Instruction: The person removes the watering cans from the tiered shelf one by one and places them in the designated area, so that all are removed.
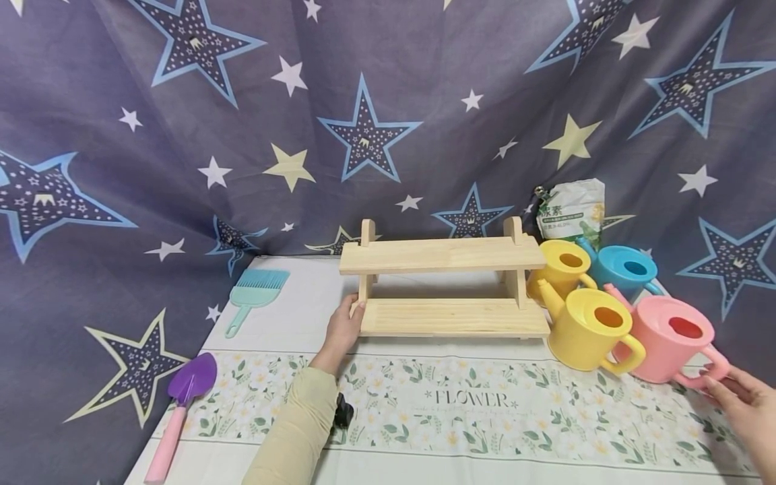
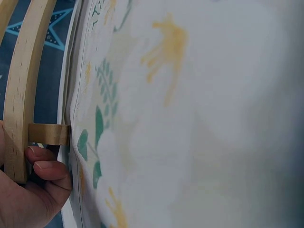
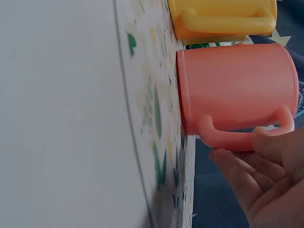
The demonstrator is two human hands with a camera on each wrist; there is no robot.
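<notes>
A two-tier wooden rack [image 1: 448, 318] stands at the middle back of the table. My left hand [image 1: 343, 333] grips the left end of its lower board, with curled fingers beneath the board [image 2: 18, 118] in the left wrist view. Over on the right, a pink watering can [image 1: 669, 337] stands upright on the cloth. My right hand [image 1: 747, 403] pinches its handle [image 3: 228, 139], thumb on the handle and fingers beneath it. Beside the pink can is a yellow watering can [image 1: 587, 330]; another yellow one [image 1: 554, 259] and a blue one [image 1: 624, 269] stand behind.
A white and green bag [image 1: 570, 209] leans at the back right. A teal dustpan-like brush [image 1: 257, 289] and a purple trowel [image 1: 190, 380] with a pink handle lie at left. The flower-printed cloth [image 1: 473, 421] covers the table; a star-patterned curtain [image 1: 400, 54] hangs behind.
</notes>
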